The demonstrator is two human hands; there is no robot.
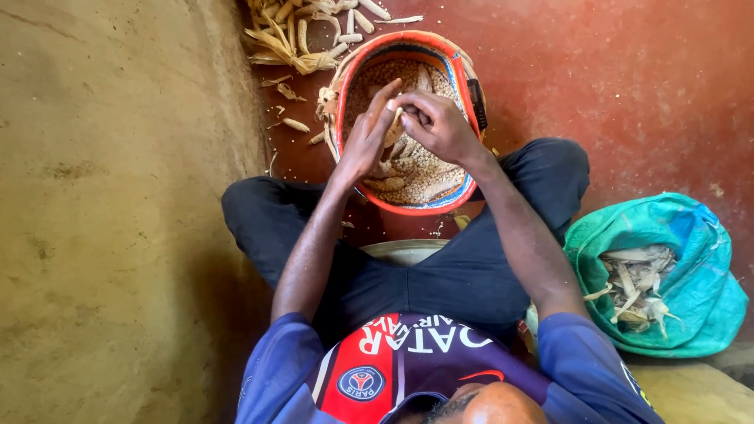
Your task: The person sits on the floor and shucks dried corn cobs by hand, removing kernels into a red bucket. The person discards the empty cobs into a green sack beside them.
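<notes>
I sit cross-legged on a red floor with an orange-rimmed bowl [411, 209] in front of my legs. It holds loose maize kernels [424, 174] and a few stripped cobs. Both hands meet over the bowl. My left hand [366, 140] and my right hand [441, 126] grip a pale maize cob [395, 129] between them. The fingers of the right hand curl over its end, and most of the cob is hidden by the hands.
A green sack [691, 259] of pale cobs and husks lies open by my right knee. Bare cobs and husks [294, 35] are heaped beyond the bowl at the upper left. An earthen wall [118, 212] runs along my left side. A metal dish rim [404, 250] shows between my legs.
</notes>
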